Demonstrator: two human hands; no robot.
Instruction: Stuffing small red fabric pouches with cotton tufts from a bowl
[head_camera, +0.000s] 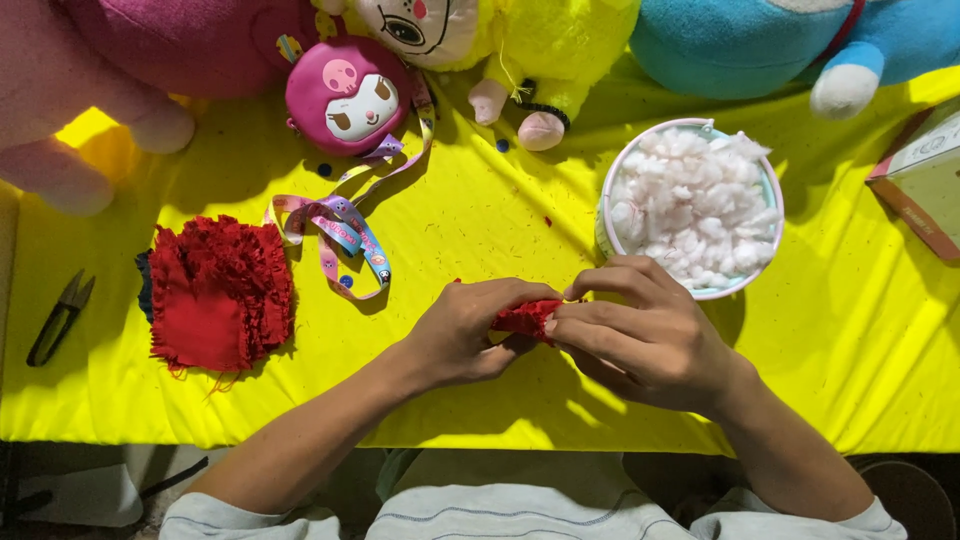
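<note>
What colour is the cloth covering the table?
Bright yellow cloth, seen in the head view.

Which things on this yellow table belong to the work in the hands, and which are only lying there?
In use:
left hand
right hand
small red fabric piece
bowl of white stuffing, close by

Lying about:
red fabric stack
black snips
patterned ribbon
pink plush pouch
plush toys

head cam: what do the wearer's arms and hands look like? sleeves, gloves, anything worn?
Both hands are bare: no gloves, rings, watch or bands show on the left hand or the right hand. Forearms are uncovered to about the elbow. Pale grey-white sleeves with a thin dark stitched line sit at the bottom edge, matching the shirt.
</note>
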